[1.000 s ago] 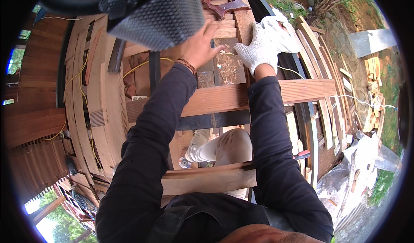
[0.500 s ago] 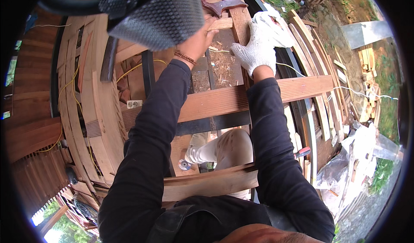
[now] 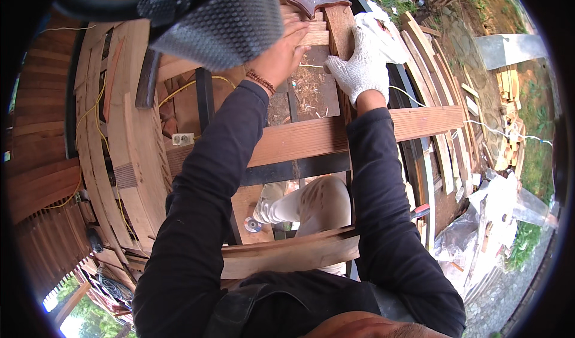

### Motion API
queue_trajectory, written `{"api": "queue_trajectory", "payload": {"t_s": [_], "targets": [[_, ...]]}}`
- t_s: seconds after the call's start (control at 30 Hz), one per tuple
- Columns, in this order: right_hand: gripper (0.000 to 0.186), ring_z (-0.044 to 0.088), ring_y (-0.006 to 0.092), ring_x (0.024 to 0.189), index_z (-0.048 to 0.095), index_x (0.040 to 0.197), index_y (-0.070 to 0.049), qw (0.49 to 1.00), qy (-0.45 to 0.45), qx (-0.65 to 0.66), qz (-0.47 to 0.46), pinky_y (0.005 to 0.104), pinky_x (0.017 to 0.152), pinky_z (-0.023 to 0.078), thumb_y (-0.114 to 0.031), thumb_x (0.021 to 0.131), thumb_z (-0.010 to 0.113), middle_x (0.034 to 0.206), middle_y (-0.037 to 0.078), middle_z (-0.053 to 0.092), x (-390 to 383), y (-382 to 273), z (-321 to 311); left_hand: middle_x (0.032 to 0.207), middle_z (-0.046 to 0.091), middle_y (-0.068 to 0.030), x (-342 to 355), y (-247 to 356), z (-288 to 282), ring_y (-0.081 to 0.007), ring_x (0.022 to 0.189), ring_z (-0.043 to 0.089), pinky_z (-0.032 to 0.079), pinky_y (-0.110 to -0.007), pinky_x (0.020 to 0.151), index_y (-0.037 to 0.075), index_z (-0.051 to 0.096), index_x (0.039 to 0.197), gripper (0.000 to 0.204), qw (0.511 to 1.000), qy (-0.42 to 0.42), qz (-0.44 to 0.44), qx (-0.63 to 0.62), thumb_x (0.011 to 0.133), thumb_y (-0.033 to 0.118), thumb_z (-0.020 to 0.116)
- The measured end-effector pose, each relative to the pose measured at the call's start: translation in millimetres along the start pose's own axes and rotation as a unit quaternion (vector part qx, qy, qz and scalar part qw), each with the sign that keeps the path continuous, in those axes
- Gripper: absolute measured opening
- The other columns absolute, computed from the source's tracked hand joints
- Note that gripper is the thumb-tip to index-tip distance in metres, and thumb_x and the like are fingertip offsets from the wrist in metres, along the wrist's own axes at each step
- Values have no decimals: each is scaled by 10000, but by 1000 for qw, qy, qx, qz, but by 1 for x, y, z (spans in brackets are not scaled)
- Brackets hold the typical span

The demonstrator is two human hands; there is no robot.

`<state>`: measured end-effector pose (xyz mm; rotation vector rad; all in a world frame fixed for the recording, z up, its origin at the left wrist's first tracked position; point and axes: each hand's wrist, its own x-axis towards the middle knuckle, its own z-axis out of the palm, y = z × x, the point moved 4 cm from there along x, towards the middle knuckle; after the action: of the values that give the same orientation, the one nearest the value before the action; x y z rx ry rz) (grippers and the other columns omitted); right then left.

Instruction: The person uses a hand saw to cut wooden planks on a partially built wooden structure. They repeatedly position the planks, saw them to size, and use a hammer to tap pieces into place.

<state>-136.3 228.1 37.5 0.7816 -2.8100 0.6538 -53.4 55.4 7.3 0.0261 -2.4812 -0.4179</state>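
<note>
My left hand, bare with a beaded bracelet at the wrist, lies with its fingers stretched over short wooden strips. A grey textured piece hides part of it. My right hand wears a white knitted glove. It grips a long wooden plank, the thumb on its left side and the fingers towards its right. Just beyond both hands is a brown saw-type handle with a large opening, resting across the strips and plank; its blade cannot be seen.
A reddish-brown beam crosses below my forearms, and another board lies close to my body. To the left are a power socket and a yellow cable. Stacked boards and plastic sheeting lie right.
The plank, the handle and my gloved right hand have shifted slightly to the right. More of the wooden strips shows beside my left hand, whose fingers lie further stretched over them.
</note>
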Motion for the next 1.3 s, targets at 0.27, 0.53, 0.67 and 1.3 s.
{"api": "queue_trajectory", "payload": {"t_s": [0.27, 0.53, 0.67, 1.3], "targets": [[850, 594, 399, 1306, 570, 1423, -11, 1000, 16, 0, -16, 435, 1124, 464, -316, 700, 899, 1375, 246, 631, 2, 2, 1, 1298, 719, -52, 2, 2, 0, -277, 1277, 619, 447, -470, 1154, 68, 757, 1206, 363, 999, 25, 13, -41, 869, 199, 786], [856, 596, 412, 1300, 580, 1412, -12, 1000, 14, -6, -8, 437, 1121, 467, -345, 694, 906, 1375, 249, 633, 2, -1, -1, 1271, 712, -71, -5, 6, 3, -284, 1220, 634, 522, -388, 1059, 19, 746, 1189, 375, 996, 8, 6, -85, 827, 101, 797], [865, 594, 418, 1295, 579, 1405, -10, 1000, 17, -6, -8, 452, 1109, 470, -368, 692, 912, 1365, 257, 632, -2, 2, -1, 1273, 707, -86, -2, 10, 2, -296, 1219, 631, 516, -401, 1066, 2, 738, 1185, 371, 996, 26, 12, -80, 828, 91, 784], [526, 589, 348, 1216, 652, 1247, -47, 949, 49, 6, -312, 491, 1041, 445, -190, 755, 771, 1205, 134, 652, -14, -107, -6, 1109, 643, -23, -42, -60, -76, -263, 1110, 590, 465, -434, 951, 174, 758, 1170, 462, 998, -4, -62, 10, 723, 216, 867]]}}
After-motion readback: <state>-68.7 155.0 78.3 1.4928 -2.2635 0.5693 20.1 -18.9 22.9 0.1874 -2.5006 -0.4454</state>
